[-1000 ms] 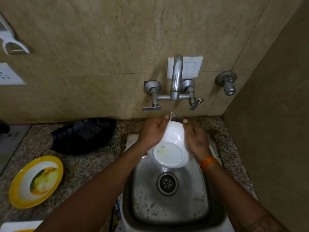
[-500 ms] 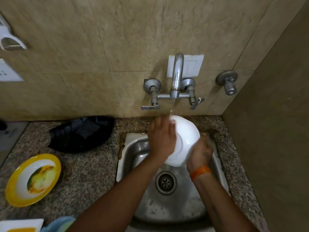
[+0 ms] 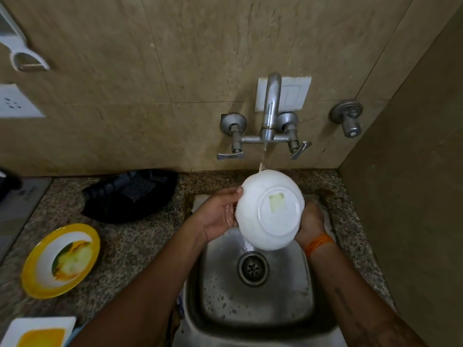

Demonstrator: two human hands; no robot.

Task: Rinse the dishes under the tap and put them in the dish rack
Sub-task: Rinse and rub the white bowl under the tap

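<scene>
Beige stone tiles cover the wall across the whole upper half of the frame, and below it a speckled granite tabletop runs along the lower left and round the basin. Set into it at lower centre is a stainless steel sink with its round drain showing. At centre left, against the wall, lies a black tray. A yellow-rimmed plate with a fruit print sits on the tabletop at the left, well apart from the sink, and a white square plate is cut off by the lower left corner.

Above the sink, right of centre, a white bowl is held tilted with its underside toward the camera (a pale square patch marks its base). Water from the wall-mounted tap strikes its upper rim. The left hand cups the bowl's left edge, fingers curled behind it and thumb on the rim. The right hand, largely hidden behind the bowl, grips its right side; an orange band circles that wrist.
</scene>
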